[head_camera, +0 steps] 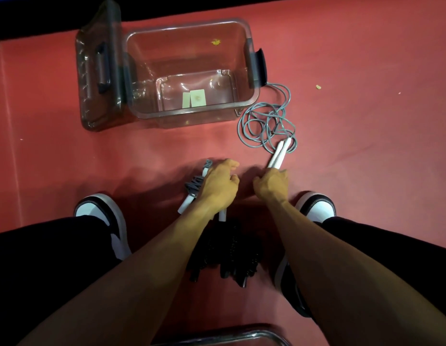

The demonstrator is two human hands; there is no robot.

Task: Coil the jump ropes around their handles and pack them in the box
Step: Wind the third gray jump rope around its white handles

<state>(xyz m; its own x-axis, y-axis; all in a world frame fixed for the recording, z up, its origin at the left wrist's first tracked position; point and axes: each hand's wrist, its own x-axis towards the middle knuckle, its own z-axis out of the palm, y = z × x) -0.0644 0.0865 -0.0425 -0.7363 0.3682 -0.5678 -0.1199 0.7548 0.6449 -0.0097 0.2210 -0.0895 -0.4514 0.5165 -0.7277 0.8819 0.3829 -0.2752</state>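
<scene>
The person sits over a red floor [341, 71] with a clear plastic box [192, 71] standing open toward its far edge, its lid [97, 66] lying just beside it on the left. The box holds no rope yet, only a couple of small paper labels on its bottom.

The right hand [271, 183] is clamped round the near ends of a pair of white handles [279, 153], which point away toward the box. Their grey rope [264, 123] lies in a loose tangle on the floor by the box's near right corner, one loop running up to touch the box's dark latch [259, 68]. The left hand [219, 183] rests over a second jump rope [194, 188] whose grey cord already looks wrapped round its white handles; the fingers are curled over it, but whether they actually grip it I cannot tell. A pile of black ropes [231, 248] lies on the floor between the shoes [102, 211], nearer the person.

The step in hand seems to be starting on the loose grey rope: the handles are gathered, the cord is not yet wound. Next, the cord probably has to be drawn clear of the latch and untangled as it is wound round the paired handles, which calls for the left hand to leave the finished bundle and feed the cord. The overlapping loops could knot if pulled quickly.
</scene>
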